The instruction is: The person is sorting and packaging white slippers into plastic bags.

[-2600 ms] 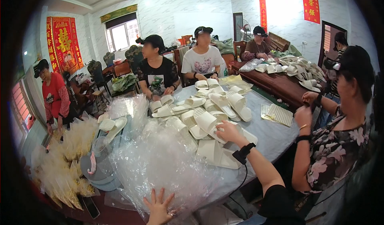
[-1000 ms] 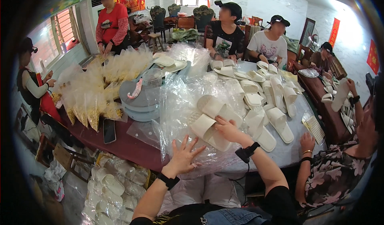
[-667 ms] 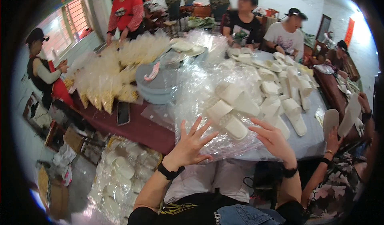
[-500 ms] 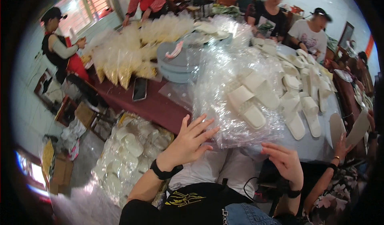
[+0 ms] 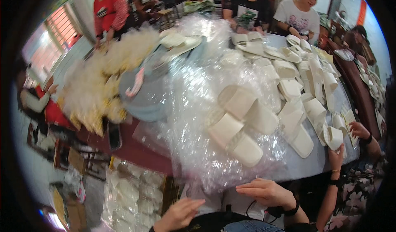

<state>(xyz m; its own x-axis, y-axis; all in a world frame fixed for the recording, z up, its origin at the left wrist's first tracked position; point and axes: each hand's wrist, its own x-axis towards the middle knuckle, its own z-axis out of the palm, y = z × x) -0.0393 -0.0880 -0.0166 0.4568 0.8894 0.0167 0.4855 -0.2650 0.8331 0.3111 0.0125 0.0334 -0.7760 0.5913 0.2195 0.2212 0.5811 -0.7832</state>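
Note:
A pair of white slide slippers [image 5: 236, 140] lies on a stack of clear plastic bags [image 5: 189, 137] at the table's front edge, one slipper partly over the other. My left hand [image 5: 181, 212] hovers low over my lap, its fingers stretched out and nothing in them. My right hand [image 5: 264, 192] is just in front of the bags' near edge, fingers straight and empty. Neither hand touches the slippers.
More slippers [image 5: 299, 131] crowd the table's right side. A co-worker's hand [image 5: 336, 155] holds a slipper at the right edge. Filled clear bags [image 5: 97, 102], a grey-blue round container [image 5: 142, 98] and a phone [image 5: 114, 136] stand or lie leftward. Bagged slippers [image 5: 134, 195] sit below.
Both my hands have drawn back from the bags toward my lap. The view has tilted and shifted. At right, the co-worker's slippers have come down onto the table's edge.

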